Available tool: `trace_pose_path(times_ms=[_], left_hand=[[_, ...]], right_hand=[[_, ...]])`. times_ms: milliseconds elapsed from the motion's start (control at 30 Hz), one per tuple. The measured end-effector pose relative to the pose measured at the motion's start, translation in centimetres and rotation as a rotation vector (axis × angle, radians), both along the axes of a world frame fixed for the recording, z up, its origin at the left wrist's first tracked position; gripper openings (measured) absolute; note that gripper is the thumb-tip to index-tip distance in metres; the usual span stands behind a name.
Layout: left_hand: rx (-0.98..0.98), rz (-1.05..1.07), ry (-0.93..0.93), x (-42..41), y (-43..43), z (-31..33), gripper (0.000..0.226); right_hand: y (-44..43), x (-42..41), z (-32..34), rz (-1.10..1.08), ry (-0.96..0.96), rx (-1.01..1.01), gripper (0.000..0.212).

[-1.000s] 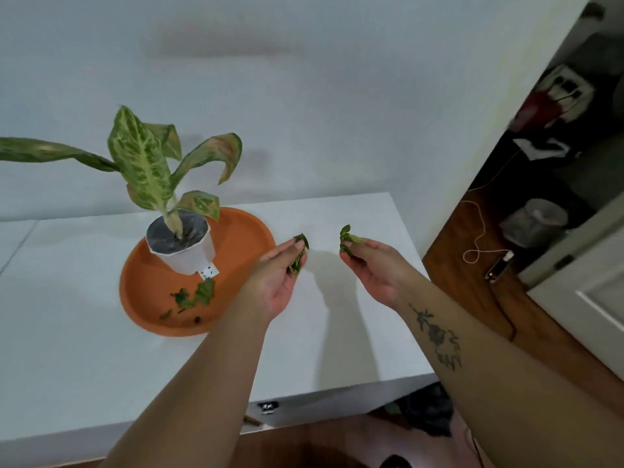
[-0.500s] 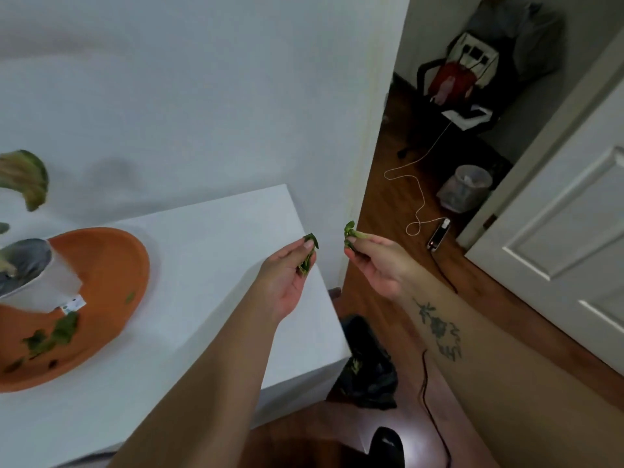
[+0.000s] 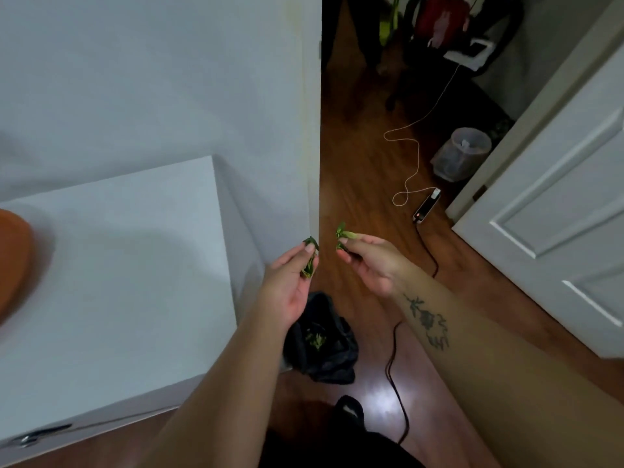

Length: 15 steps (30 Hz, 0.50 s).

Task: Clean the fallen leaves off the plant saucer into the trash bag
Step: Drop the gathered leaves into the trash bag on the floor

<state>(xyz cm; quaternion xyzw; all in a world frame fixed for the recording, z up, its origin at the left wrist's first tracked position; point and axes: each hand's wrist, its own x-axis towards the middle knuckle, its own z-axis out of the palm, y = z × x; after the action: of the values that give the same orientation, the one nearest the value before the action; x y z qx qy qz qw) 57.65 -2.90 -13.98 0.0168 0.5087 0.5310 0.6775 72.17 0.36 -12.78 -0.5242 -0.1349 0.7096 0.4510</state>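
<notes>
Two hands are raised side by side in the head view, past the right edge of the white table (image 3: 128,265) and above the wooden floor (image 3: 358,177). The left hand (image 3: 287,285) is pinched narrow, thumb and fingertips closed on a small bunch of green leaves (image 3: 309,260) that pokes up above the fingertips and hangs a little below them. The right hand (image 3: 371,261) is likewise closed, its fingertips gripping a second clump of leaf scraps (image 3: 341,235), with the palm turned up and a tattoo (image 3: 429,324) showing on the forearm. The two hands are near each other but apart.

Below the left hand, on the floor just beside the table's corner, lies the black trash bag (image 3: 324,349), crumpled and open at the top, with a few green bits (image 3: 315,340) already inside. The orange plant saucer (image 3: 13,261) shows only as a curved edge at the far left of the table, well apart from both hands; whether anything lies on it cannot be told.

Farther along the floor are a white cable (image 3: 410,153) looping to a small dark device (image 3: 427,206), a lined waste bin (image 3: 461,153), and a white panelled door (image 3: 557,204) standing ajar at the right. A black cord (image 3: 395,383) runs over the floor beside the bag
</notes>
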Motion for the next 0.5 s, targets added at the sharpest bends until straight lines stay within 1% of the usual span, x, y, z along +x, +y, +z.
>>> trace_pose_path(times_ms=[133, 233, 400, 500], left_hand=[[-0.059, 0.026, 0.019, 1.0, -0.4, -3.2, 0.027], [-0.115, 0.017, 0.059, 1.2, -0.8, -6.0, 0.023], [-0.210, 0.008, 0.114, 1.1, -1.7, -12.4, 0.013], [-0.243, -0.003, 0.147, 0.7, -2.1, -16.1, 0.013]], right_hand=[[-0.6, 0.8, -2.8, 0.018, 0.010, -0.051, 0.009], [-1.0, 1.4, -5.6, 0.025, -0.007, -0.087, 0.010], [-1.6, 1.4, -12.7, 0.063, -0.044, -0.167, 0.010], [-2.0, 1.2, -16.6, 0.092, -0.060, -0.206, 0.012]])
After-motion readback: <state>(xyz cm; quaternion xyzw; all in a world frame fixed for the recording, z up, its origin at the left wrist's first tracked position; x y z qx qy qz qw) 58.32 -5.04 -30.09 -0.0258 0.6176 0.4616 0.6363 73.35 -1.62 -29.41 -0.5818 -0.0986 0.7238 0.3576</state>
